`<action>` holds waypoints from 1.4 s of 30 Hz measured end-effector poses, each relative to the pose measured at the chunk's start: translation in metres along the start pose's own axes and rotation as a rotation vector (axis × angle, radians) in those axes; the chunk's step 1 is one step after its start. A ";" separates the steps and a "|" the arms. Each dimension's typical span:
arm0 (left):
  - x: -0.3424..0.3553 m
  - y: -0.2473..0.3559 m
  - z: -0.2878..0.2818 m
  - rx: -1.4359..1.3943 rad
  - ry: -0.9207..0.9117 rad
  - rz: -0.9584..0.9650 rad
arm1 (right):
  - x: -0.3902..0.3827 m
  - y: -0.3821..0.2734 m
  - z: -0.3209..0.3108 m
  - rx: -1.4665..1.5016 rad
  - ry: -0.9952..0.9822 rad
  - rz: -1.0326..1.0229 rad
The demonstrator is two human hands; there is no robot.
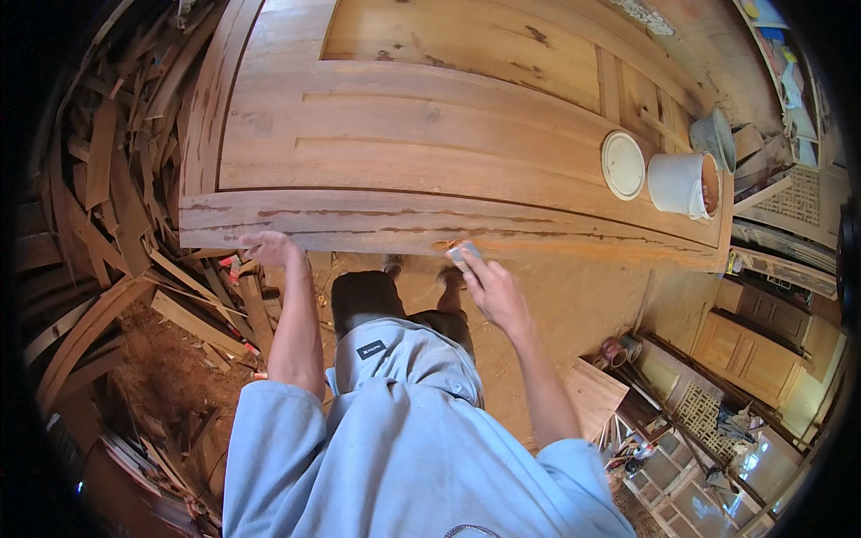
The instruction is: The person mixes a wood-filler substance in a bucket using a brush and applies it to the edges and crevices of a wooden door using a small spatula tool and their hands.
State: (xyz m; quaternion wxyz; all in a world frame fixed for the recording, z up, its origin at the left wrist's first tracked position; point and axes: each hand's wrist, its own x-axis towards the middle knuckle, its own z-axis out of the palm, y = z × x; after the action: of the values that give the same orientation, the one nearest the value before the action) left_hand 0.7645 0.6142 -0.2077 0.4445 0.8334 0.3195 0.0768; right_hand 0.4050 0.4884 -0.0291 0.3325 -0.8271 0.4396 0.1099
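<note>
Brown, dusty floor (556, 309) is seen below a large reddish-brown wooden door-like panel (377, 170), which is laid flat across the upper part of the view. Its near edge is marked by long dark streaks, and toward the right it is coloured by an orange smear (538, 247).

At this near edge, right of the middle, a small greyish flat-faced tool (463, 255) is held by the right hand (496, 291); its fingers are closed narrowly around the tool, and its front is set against the edge beside a small orange patch. Farther left, the left hand (273, 247) is held at the same edge, near the panel's left corner. Its fingers are loosely extended and nothing is seen gripped in them; whether the wood is touched cannot be told.

Near the panel's right end, a round white lid (622, 166) is placed just beside a white plastic bucket (674, 184), behind which a grey metal bucket (714, 139) is partly hidden. On the left, a heap of loose brown wood offcuts (103, 161) is piled. At lower right, pale wooden door panels (740, 351) are seen.
</note>
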 end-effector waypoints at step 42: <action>-0.005 0.010 -0.003 0.064 0.019 0.025 | -0.003 0.034 0.055 0.111 0.406 0.315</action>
State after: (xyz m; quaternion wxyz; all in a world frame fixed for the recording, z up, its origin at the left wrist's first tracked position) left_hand 0.7639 0.6096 -0.1976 0.4135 0.8504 0.3155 0.0798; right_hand 0.3823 0.5126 -0.0845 0.2610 -0.7340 0.6262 -0.0321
